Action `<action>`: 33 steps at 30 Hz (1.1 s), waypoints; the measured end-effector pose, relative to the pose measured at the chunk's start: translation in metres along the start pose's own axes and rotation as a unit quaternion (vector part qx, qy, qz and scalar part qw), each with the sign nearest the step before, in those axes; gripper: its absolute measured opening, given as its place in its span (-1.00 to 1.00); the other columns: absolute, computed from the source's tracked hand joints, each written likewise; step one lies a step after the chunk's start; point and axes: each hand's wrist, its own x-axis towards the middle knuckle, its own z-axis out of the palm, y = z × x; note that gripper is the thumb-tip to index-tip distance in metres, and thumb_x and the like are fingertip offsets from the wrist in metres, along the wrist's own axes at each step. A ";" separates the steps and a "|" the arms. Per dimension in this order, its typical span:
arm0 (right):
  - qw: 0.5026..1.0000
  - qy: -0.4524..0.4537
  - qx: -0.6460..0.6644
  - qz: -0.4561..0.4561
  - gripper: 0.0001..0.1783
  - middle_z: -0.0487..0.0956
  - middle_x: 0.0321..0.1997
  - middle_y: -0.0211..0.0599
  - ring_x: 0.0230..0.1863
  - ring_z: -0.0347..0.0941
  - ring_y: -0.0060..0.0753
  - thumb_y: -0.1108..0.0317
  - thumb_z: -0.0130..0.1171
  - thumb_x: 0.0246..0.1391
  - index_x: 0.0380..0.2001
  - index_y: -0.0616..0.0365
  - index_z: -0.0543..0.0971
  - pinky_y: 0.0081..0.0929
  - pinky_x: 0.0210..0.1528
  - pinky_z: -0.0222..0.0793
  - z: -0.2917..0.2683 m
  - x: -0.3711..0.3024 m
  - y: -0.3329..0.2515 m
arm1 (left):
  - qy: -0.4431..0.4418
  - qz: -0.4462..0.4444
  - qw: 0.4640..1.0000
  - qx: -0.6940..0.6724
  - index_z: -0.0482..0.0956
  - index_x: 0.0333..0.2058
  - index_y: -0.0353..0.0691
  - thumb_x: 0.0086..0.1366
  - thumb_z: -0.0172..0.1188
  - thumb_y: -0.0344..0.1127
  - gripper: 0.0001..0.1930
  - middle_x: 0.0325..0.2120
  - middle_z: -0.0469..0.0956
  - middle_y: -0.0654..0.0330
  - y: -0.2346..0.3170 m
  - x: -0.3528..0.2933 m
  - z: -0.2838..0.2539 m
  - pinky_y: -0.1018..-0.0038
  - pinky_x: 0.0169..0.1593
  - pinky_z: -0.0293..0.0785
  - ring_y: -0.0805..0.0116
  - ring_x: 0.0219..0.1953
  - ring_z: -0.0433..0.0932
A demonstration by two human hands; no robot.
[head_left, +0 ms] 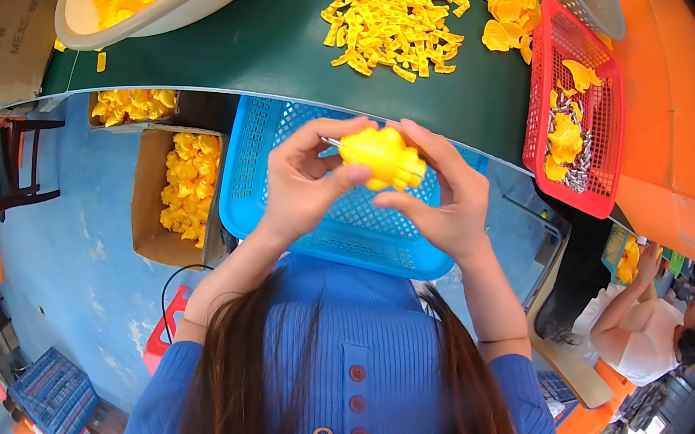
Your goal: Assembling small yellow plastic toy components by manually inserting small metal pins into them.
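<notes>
Both hands hold a yellow plastic toy part [380, 156] with rounded knobs at its right end. My left hand [300, 180] grips its left side between fingers and thumb. A thin metal rod [330, 141] sticks out there beside the left fingers. With fingertips on top and the thumb below, my right hand [455, 200] pinches the right part. Beneath the hands is a blue plastic basket [334, 249] in front of my body. Just beyond, small yellow plastic pieces [389, 34] lie heaped on the dark green table [272, 58].
A beige basin [77, 6] of yellow parts stands far left. On the right, a red basket [611, 164] holds yellow pieces and metal pins. Cardboard boxes [156, 240] of yellow parts sit under the table at left. Another person [639, 334] works at the right.
</notes>
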 end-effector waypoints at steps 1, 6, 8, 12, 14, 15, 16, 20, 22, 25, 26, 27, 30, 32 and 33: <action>1.000 0.002 -0.001 0.001 -0.43 0.49 -0.12 -0.10 -0.09 0.43 -0.23 0.51 0.34 -0.31 -0.11 0.31 0.42 -0.42 -0.07 0.35 -0.001 -0.002 0.003 | 0.026 -0.001 0.999 -0.038 0.41 -0.10 -0.38 0.03 0.27 -0.48 -0.58 -0.18 0.45 0.10 0.001 0.001 0.001 0.49 -0.06 0.43 0.38 -0.12 0.45; 0.997 -0.009 -0.046 -0.063 -0.51 0.46 -0.06 -0.05 -0.02 0.40 -0.21 0.56 0.27 -0.21 -0.11 0.35 0.41 -0.41 0.03 0.31 -0.005 -0.005 0.007 | 0.041 -0.011 0.999 -0.011 0.39 -0.10 -0.43 0.05 0.26 -0.47 -0.59 -0.18 0.45 0.05 0.006 -0.002 0.007 0.50 -0.09 0.47 0.37 -0.12 0.45; 0.996 -0.006 -0.050 -0.073 -0.53 0.45 -0.05 -0.05 -0.01 0.39 -0.22 0.56 0.25 -0.18 -0.11 0.35 0.41 -0.41 0.04 0.30 -0.004 -0.005 0.007 | 0.044 -0.010 0.999 -0.004 0.39 -0.10 -0.42 0.05 0.26 -0.47 -0.59 -0.19 0.45 0.06 0.009 -0.003 0.010 0.50 -0.09 0.47 0.37 -0.12 0.45; 1.000 0.013 0.018 -0.012 -0.54 0.43 -0.04 -0.07 -0.02 0.39 -0.26 0.53 0.23 -0.13 -0.09 0.37 0.38 -0.41 0.05 0.29 0.000 -0.007 0.011 | 0.056 -0.020 0.998 0.006 0.39 -0.09 -0.40 0.01 0.27 -0.50 -0.56 -0.19 0.45 0.08 0.007 -0.001 0.010 0.49 -0.08 0.48 0.38 -0.13 0.45; 0.994 0.028 0.103 0.011 -0.53 0.42 -0.04 -0.07 -0.01 0.38 -0.28 0.50 0.21 -0.10 -0.07 0.37 0.36 -0.41 0.06 0.28 0.002 -0.009 0.012 | 0.052 -0.024 0.998 0.016 0.39 -0.07 -0.39 -0.01 0.29 -0.51 -0.53 -0.20 0.45 0.10 0.007 0.000 0.009 0.49 -0.08 0.48 0.39 -0.13 0.45; 0.981 0.042 0.186 0.036 -0.52 0.41 -0.03 -0.08 0.00 0.37 -0.29 0.47 0.20 -0.08 -0.06 0.38 0.34 -0.41 0.07 0.26 0.003 -0.010 0.013 | 0.033 -0.021 0.999 0.013 0.40 -0.06 -0.36 -0.05 0.31 -0.52 -0.49 -0.18 0.45 0.11 0.008 0.000 0.008 0.50 -0.09 0.49 0.40 -0.13 0.46; 0.981 0.042 0.186 0.036 -0.52 0.41 -0.03 -0.08 0.00 0.37 -0.29 0.47 0.20 -0.08 -0.06 0.38 0.34 -0.41 0.07 0.26 0.003 -0.011 0.013 | 0.014 -0.018 1.000 0.009 0.40 -0.05 -0.33 -0.09 0.33 -0.53 -0.46 -0.16 0.44 0.11 0.009 0.000 0.007 0.50 -0.10 0.49 0.41 -0.14 0.46; 0.959 0.029 0.271 0.076 -0.48 0.40 -0.02 -0.08 0.01 0.36 -0.30 0.35 0.19 -0.04 -0.03 0.36 0.31 -0.41 0.08 0.24 0.000 -0.013 0.014 | -0.042 -0.022 0.997 0.054 0.46 -0.09 -0.30 -0.15 0.37 -0.52 -0.46 -0.17 0.47 0.12 0.006 -0.002 -0.001 0.51 -0.11 0.50 0.41 -0.19 0.49; 0.962 0.017 0.263 0.079 -0.47 0.40 -0.02 -0.09 0.01 0.36 -0.30 0.27 0.18 -0.02 -0.03 0.35 0.31 -0.42 0.08 0.24 -0.004 -0.010 0.012 | -0.048 0.043 0.983 0.174 0.52 -0.17 -0.33 -0.15 0.37 -0.50 -0.54 -0.24 0.52 0.07 0.008 -0.004 -0.002 0.54 -0.19 0.50 0.38 -0.29 0.54; 0.997 -0.029 -0.003 -0.067 -0.47 0.44 -0.09 -0.09 -0.08 0.41 -0.29 0.12 0.08 0.03 -0.06 0.33 0.34 -0.47 -0.05 0.31 -0.010 0.005 0.009 | -0.058 0.089 0.952 0.287 0.53 -0.20 -0.36 -0.13 0.36 -0.47 -0.57 -0.35 0.55 0.05 0.013 -0.002 0.006 0.54 -0.28 0.50 0.33 -0.35 0.56; 0.990 -0.026 -0.089 -0.110 -0.52 0.47 -0.19 -0.10 -0.20 0.44 -0.27 0.09 0.01 0.04 -0.14 0.32 0.38 -0.48 -0.17 0.33 -0.003 0.009 0.009 | -0.058 0.089 0.952 0.286 0.53 -0.20 -0.36 -0.13 0.36 -0.47 -0.57 -0.35 0.55 0.05 0.011 -0.004 0.009 0.54 -0.28 0.50 0.33 -0.35 0.56; 0.973 -0.023 -0.173 -0.153 -0.54 0.50 -0.29 -0.11 -0.32 0.47 -0.26 0.07 -0.05 0.06 -0.22 0.31 0.43 -0.49 -0.30 0.36 0.001 0.012 0.008 | -0.048 0.085 0.952 0.290 0.53 -0.19 -0.36 -0.13 0.36 -0.46 -0.57 -0.36 0.55 0.03 0.010 -0.007 0.012 0.53 -0.31 0.49 0.31 -0.36 0.56; 0.972 0.032 -0.142 -0.183 -0.74 0.50 -0.51 -0.15 -0.53 0.45 -0.19 0.25 0.09 -0.06 -0.45 0.28 0.48 -0.44 -0.49 0.35 0.003 0.011 0.018 | -0.032 0.098 0.952 0.289 0.52 -0.25 -0.35 -0.12 0.37 -0.39 -0.61 -0.45 0.53 0.06 0.008 -0.011 0.017 0.50 -0.40 0.47 0.28 -0.45 0.55; 0.974 0.053 -0.124 -0.183 -0.72 0.49 -0.55 -0.15 -0.59 0.42 -0.22 0.23 0.02 -0.02 -0.51 0.28 0.48 -0.45 -0.53 0.33 0.007 0.011 0.020 | -0.125 -0.007 0.906 0.405 0.48 -0.29 -0.34 -0.02 0.30 -0.32 -0.68 -0.46 0.50 0.11 0.019 -0.007 0.018 0.46 -0.44 0.43 0.27 -0.47 0.51; 0.975 0.071 -0.103 -0.185 -0.66 0.48 -0.60 -0.16 -0.64 0.40 -0.25 0.21 -0.06 0.03 -0.58 0.28 0.48 -0.46 -0.57 0.30 0.008 0.011 0.019 | -0.123 -0.008 0.906 0.405 0.48 -0.29 -0.34 -0.02 0.30 -0.32 -0.68 -0.46 0.50 0.11 0.016 -0.008 0.016 0.46 -0.44 0.43 0.27 -0.47 0.51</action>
